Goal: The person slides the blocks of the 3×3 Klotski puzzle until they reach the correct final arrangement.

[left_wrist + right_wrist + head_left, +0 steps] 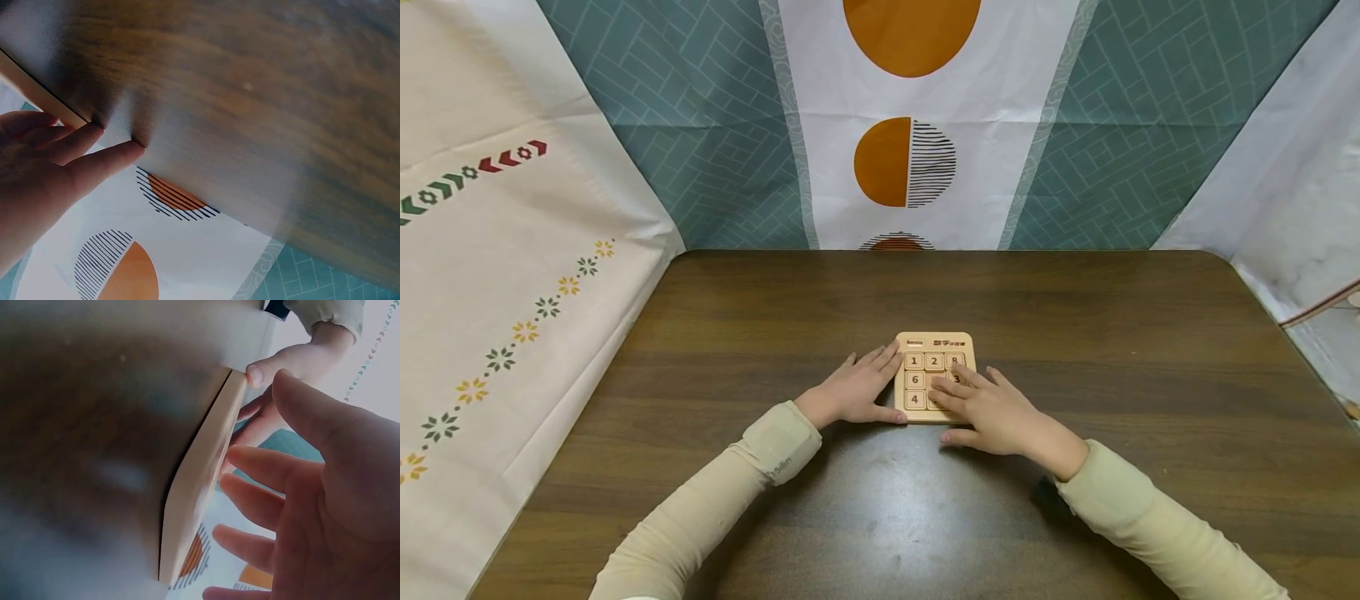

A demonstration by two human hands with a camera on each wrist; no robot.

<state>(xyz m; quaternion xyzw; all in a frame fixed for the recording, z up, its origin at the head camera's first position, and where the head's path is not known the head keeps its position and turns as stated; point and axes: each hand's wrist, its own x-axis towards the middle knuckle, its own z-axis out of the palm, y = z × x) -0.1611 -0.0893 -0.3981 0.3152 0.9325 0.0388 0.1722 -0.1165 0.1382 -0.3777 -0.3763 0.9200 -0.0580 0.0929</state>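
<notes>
A square wooden number slide puzzle [928, 343] lies flat on the table. Tiles 1, 2, 8, 6, 3 and 4 can be read; my right hand covers the lower right part. My left hand [861, 390] rests at the puzzle's left side, thumb on the lower left corner and fingers stretched along the edge. Over the tiles lies my right hand [1000, 415], its fingers spread and fingertips on or just above the middle and lower tiles. Seen from the right wrist, the puzzle's side [194, 481] is edge-on beside the fingertips.
The brown wooden table [775, 308] extends around the puzzle on every side. Behind it hangs a teal and white cloth [835, 167] with orange circles. A cream cloth [490, 292] with flower patterns hangs at the left, and a whitish cloth [1285, 167] at the right.
</notes>
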